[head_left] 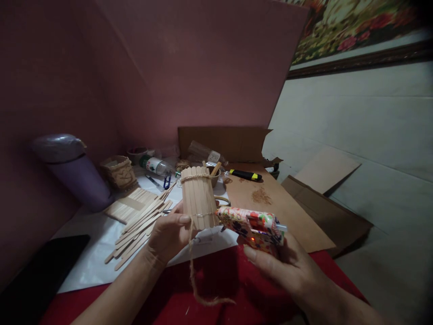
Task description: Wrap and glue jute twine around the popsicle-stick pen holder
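My left hand (171,232) is closed on a cup-shaped piece made of upright wooden sticks (198,194), its thumb at the lower left side. Twine rings the piece near its top. A loose length of twine (193,275) hangs from its lower part, over the red cloth. In my right hand (284,266) is a flower-patterned glue gun (248,224) with a small red light lit and a clear glue stick at its back. The nozzle is at the lower right side of the stick piece, beside a shiny line across the sticks.
Loose wooden sticks (138,230) lie on white paper at the left, near a woven basket (119,172) and a purple bottle (76,174). Behind are plastic bottles (157,165). A yellow-black cutter (246,175) rests on brown board (287,216) at the right.
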Tool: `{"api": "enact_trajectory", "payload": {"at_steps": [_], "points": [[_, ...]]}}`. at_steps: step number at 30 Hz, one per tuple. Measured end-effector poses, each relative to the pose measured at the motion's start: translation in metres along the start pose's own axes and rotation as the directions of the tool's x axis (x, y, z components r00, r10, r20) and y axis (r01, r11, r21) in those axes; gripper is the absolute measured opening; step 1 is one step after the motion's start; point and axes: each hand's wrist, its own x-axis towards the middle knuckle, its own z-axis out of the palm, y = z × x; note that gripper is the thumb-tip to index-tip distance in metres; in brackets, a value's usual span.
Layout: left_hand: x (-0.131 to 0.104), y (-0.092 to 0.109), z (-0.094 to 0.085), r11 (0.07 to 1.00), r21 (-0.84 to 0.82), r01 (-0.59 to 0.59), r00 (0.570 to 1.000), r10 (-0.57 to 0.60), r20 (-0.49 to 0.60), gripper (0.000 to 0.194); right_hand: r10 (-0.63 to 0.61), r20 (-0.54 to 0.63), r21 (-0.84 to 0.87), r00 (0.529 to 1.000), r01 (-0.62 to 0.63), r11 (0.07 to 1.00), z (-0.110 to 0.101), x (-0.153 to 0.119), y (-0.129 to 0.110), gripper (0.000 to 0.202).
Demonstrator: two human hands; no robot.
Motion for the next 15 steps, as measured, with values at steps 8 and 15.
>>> {"api": "enact_trajectory", "payload": {"at_steps": [8,15], "points": [[0.0001,0.0013,0.0008,1.0,0.012,0.013,1.0,-0.013,0.003,0.074,-0.012,-0.012,0.015,1.0,0.012,1.0,-0.0005,0.0001,0.0021,0.03],[-0.0001,-0.0001,-0.0028,1.0,-0.005,-0.003,1.0,0.003,-0.028,0.074,-0.033,0.016,0.026,0.999,0.033,0.999,-0.0003,-0.0012,0.0025,0.035]]}}
